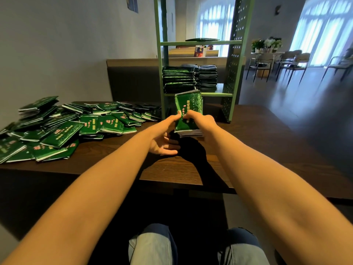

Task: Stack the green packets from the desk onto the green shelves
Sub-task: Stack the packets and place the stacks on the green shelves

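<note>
Green packets (63,131), where are they lying for you?

Most are sprawling in a loose heap over the left of the worktop (181,169). A small bundle (188,113) of them is standing on edge right in front of me, between that heap and the green shelves (200,43).

Who is holding the bundle?

Both hands. My right hand (202,121) is wrapping round its right side. My left hand (164,136) is pinching its left edge with thumb and forefinger, the other fingers curling underneath.

Why on edge?

I am judging that I am squaring it up. With the lower edges pointing down at the worktop, the packets are lining up so they can go in as one block. Whether the bottom is touching the wood I cannot tell, because the shadow under it is hiding that.

And the shelf?

Neat stacks (178,79) are sitting flat on the middle shelf against the left post, with a darker pile (207,75) just beside them. I am reading that as the reason for bundling, since even blocks are likely making steadier piles than loose packets. The bundle is hanging just below that shelf, not yet on it.
</note>
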`<control>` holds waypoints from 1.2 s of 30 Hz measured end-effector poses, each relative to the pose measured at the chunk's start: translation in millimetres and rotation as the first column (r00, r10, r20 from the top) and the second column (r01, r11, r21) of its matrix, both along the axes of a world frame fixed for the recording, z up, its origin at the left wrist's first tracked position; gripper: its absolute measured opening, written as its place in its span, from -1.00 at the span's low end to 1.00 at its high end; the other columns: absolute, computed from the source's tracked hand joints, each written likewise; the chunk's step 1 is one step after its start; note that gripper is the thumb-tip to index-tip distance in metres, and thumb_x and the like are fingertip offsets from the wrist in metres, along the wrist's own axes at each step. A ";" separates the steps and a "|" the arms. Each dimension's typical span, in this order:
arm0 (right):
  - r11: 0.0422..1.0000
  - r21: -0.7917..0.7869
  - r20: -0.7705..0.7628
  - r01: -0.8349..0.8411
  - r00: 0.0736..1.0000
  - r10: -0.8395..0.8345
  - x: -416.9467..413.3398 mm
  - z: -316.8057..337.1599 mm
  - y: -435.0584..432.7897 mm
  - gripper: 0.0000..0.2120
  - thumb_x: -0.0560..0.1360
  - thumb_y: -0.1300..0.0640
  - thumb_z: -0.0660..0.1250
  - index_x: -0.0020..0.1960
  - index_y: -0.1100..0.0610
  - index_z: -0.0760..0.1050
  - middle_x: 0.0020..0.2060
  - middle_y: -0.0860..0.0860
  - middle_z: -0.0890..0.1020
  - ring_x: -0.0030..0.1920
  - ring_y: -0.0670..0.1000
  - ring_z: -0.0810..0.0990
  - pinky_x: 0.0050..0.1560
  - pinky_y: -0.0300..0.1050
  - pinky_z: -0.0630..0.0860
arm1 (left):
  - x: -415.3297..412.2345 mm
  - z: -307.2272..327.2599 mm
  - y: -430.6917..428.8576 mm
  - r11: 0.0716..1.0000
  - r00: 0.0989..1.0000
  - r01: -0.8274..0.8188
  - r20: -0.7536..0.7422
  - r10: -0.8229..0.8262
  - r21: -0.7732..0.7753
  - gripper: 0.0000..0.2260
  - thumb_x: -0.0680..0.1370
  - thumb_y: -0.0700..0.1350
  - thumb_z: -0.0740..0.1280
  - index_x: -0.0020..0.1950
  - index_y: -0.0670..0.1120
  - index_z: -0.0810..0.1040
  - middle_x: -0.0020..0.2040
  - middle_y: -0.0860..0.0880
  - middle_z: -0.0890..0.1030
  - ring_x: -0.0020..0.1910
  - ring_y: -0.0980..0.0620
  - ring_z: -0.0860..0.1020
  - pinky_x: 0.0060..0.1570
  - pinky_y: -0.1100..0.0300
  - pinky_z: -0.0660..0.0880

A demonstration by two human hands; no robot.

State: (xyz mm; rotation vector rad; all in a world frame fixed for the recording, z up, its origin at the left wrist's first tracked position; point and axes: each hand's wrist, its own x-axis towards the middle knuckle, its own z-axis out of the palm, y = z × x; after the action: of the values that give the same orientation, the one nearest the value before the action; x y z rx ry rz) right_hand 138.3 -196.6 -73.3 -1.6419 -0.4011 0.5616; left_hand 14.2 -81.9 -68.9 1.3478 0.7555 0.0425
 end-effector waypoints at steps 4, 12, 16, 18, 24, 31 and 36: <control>0.979 0.199 -0.283 0.040 0.959 0.019 -18.1 -6.9 6.7 -0.34 0.21 -0.01 0.59 0.24 0.22 0.57 0.04 0.14 0.66 -0.04 0.13 0.67 -0.09 -0.01 0.65 | 3.0 -9.3 -13.8 0.990 0.995 0.024 0.098 -0.010 -0.140 -0.39 0.39 0.30 0.46 0.23 -0.13 0.56 0.10 -0.15 0.67 0.11 -0.11 0.65 0.16 -0.04 0.57; 0.931 0.364 -0.531 0.033 0.829 0.178 -31.9 -7.7 13.0 -0.62 0.36 0.02 0.51 0.11 0.17 0.64 0.01 0.17 0.70 0.01 0.22 0.70 0.09 0.09 0.63 | 18.8 -13.2 -28.4 0.933 0.892 -0.232 0.321 0.317 -0.276 -0.41 0.29 0.03 0.58 0.29 -0.07 0.58 0.19 -0.18 0.65 0.07 -0.18 0.66 -0.07 -0.04 0.62; 0.894 0.448 -0.508 -0.031 0.814 0.282 -29.9 -6.3 6.9 -0.75 0.54 0.01 0.39 0.09 0.17 0.61 -0.05 0.15 0.68 -0.01 0.19 0.66 0.27 0.11 0.54 | 24.3 -12.2 -28.0 0.923 0.860 -0.328 0.341 0.379 -0.199 -0.22 0.05 0.06 0.60 0.24 -0.10 0.54 0.11 -0.22 0.65 -0.02 -0.25 0.68 -0.05 -0.22 0.61; 0.898 0.440 -0.514 -0.013 0.816 0.264 -24.4 -3.3 4.6 -0.69 0.51 -0.03 0.40 0.14 0.15 0.61 0.01 0.15 0.69 0.04 0.19 0.66 0.30 0.11 0.53 | 26.9 -9.6 -28.3 0.936 0.872 -0.323 0.339 0.352 -0.142 -0.24 0.07 0.08 0.59 0.23 -0.11 0.54 0.09 -0.20 0.66 -0.02 -0.22 0.67 -0.07 -0.20 0.62; 0.920 0.380 -0.495 0.094 0.861 0.116 -4.1 -4.2 -8.8 -0.63 0.42 0.01 0.45 0.19 0.13 0.62 0.00 0.11 0.71 0.05 0.15 0.68 0.19 0.03 0.58 | 38.4 2.6 -19.8 0.977 0.948 -0.210 0.248 0.198 0.024 -0.55 0.35 0.05 0.51 0.16 -0.11 0.59 0.08 -0.17 0.65 -0.04 -0.12 0.65 -0.14 0.00 0.63; 0.910 0.304 -0.513 0.282 0.854 -0.093 19.0 3.1 -0.4 -0.21 0.11 -0.02 0.56 0.32 0.14 0.53 0.13 0.18 0.69 0.02 0.19 0.72 -0.22 0.05 0.68 | 69.8 31.7 -27.5 0.896 0.975 -0.217 0.134 0.178 0.387 -0.31 0.35 0.21 0.42 0.36 -0.14 0.40 0.16 -0.13 0.59 0.07 -0.16 0.60 0.10 -0.04 0.57; 0.878 0.325 -0.489 0.351 0.857 -0.162 42.5 17.9 0.8 -0.26 0.19 -0.07 0.49 0.33 0.10 0.47 0.21 0.15 0.62 -0.01 0.16 0.67 -0.36 0.00 0.61 | 87.4 31.0 -31.0 0.405 0.870 -0.450 0.493 -0.002 0.796 -0.45 0.51 0.11 0.30 0.44 -0.08 0.32 0.37 -0.07 0.41 0.32 -0.07 0.38 0.24 0.08 0.33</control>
State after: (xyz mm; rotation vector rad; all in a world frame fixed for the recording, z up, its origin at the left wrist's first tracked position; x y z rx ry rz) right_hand 180.8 -195.8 -55.5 -1.0941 0.0581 0.5848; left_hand 101.5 -112.9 -37.9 2.1447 0.5157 1.1115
